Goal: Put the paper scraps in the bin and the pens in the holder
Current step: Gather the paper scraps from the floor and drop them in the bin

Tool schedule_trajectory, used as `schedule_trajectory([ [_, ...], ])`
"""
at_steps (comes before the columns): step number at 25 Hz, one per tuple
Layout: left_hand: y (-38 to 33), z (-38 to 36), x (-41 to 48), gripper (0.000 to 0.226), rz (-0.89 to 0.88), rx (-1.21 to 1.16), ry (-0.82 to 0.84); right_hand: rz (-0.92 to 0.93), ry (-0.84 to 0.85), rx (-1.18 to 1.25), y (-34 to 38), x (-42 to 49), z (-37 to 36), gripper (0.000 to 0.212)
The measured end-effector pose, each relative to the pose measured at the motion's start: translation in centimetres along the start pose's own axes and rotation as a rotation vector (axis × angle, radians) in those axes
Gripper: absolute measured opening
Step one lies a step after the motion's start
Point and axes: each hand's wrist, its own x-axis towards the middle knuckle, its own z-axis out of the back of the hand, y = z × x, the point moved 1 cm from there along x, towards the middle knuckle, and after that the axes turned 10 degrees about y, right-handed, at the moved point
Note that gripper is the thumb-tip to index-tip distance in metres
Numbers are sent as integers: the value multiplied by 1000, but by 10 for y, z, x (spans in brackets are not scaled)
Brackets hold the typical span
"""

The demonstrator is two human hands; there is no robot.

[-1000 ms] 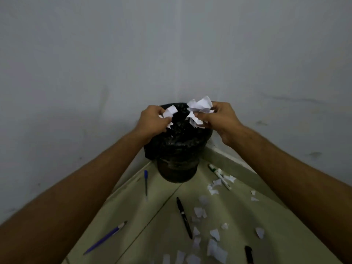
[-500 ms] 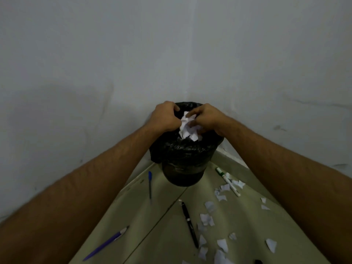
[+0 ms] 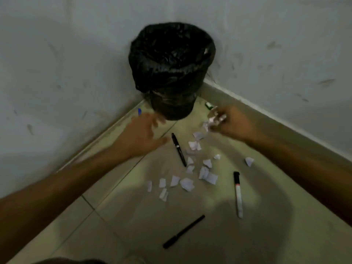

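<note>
The bin [image 3: 207, 54], lined with a black bag, stands in the wall corner. Several white paper scraps [image 3: 187, 183] lie scattered on the floor in front of it. My left hand [image 3: 141, 134] hovers low with fingers spread and empty, just left of a black pen [image 3: 178, 149]. My right hand [image 3: 234, 123] is down at the floor right of the bin, its fingers pinched on paper scraps [image 3: 214, 119]. A white marker with a black cap [image 3: 238, 195] and another black pen [image 3: 183, 231] lie nearer me. No pen holder is in view.
A blue pen tip [image 3: 139, 112] shows behind my left hand by the left wall. A green marker end [image 3: 209, 105] peeks out beside the bin base. A lone scrap [image 3: 249, 161] lies to the right. Walls close in both sides of the tiled floor [image 3: 133, 216].
Both hands came down from the bin's mouth to the floor, the earlier scraps gone from them. The left hand opened; the right closed on scraps near the bin base. The view tilted down.
</note>
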Motion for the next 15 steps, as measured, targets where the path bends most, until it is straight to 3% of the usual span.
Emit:
schedule_trajectory([
  [2, 28, -65, -44, 82, 199, 184, 401, -159, 282, -174, -52, -28, -52, 58],
  [4, 48, -112, -68, 89, 220, 261, 511, -188, 377, -300, -83, -39, -94, 80],
  [9, 53, -146, -56, 44, 73, 33, 335, -58, 314, -206, -83, -45, -152, 60],
  [11, 52, -145, -46, 47, 18, -16, 334, -1, 328, -168, -77, -44, -149, 61],
  [15, 48, -140, -35, 54, -93, 32, 277, 82, 94, -233, -73, 22, -101, 56],
])
